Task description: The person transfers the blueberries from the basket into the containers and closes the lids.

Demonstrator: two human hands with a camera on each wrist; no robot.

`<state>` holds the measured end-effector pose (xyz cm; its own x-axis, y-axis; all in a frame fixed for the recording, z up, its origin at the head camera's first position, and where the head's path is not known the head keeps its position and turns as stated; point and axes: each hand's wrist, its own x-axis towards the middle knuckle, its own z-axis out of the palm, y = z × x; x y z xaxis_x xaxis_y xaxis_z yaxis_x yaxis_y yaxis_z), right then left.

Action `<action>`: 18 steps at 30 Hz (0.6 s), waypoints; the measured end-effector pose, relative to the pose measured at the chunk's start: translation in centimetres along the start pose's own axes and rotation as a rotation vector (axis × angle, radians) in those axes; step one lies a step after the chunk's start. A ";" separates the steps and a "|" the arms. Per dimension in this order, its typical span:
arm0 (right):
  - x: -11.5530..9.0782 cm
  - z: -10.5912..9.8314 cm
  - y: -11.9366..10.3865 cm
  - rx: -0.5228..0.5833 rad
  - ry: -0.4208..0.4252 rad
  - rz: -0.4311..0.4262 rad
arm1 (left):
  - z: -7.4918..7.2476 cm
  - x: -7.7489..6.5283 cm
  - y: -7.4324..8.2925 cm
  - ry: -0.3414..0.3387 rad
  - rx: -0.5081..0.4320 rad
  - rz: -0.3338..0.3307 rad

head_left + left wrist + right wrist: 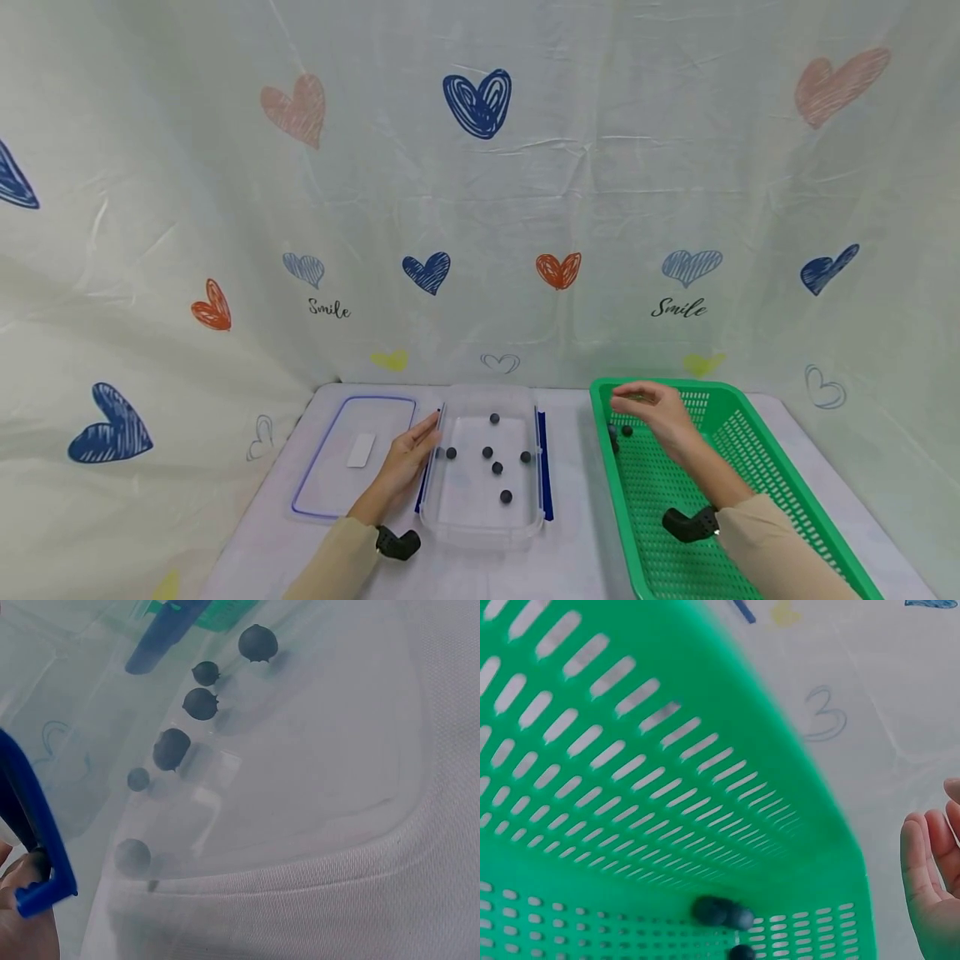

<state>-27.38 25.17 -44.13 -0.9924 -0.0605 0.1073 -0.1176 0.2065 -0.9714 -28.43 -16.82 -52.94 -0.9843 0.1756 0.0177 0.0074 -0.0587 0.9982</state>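
A clear plastic box with blue side latches stands in the middle of the table, and several blueberries lie scattered on its bottom. My left hand rests against the box's left side with its fingers extended; the left wrist view shows it beside a blue latch. Above the far left part of the green basket hovers my right hand, its fingers loosely bent and nothing visible in them. Below it, a few blueberries sit in the basket's corner.
Left of the box lies its clear lid with a blue seal and a white rectangle on it. A white cloth covers the table. Behind hangs a curtain printed with hearts. The basket's slotted walls rise around the blueberries inside.
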 end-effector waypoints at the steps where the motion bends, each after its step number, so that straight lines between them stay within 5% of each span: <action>1: 0.0 -0.1 0.1 -0.003 0.000 0.007 | 0.0 0.0 0.0 0.001 0.000 -0.001; 18: 0.0 -0.4 4.3 -0.103 0.064 0.057 | 0.2 -0.2 0.2 0.002 -0.007 -0.005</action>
<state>-27.93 26.48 -48.18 -0.9975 0.0156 0.0688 -0.0607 0.3075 -0.9496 -28.22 -16.69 -52.75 -0.9847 0.1739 0.0127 0.0014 -0.0650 0.9979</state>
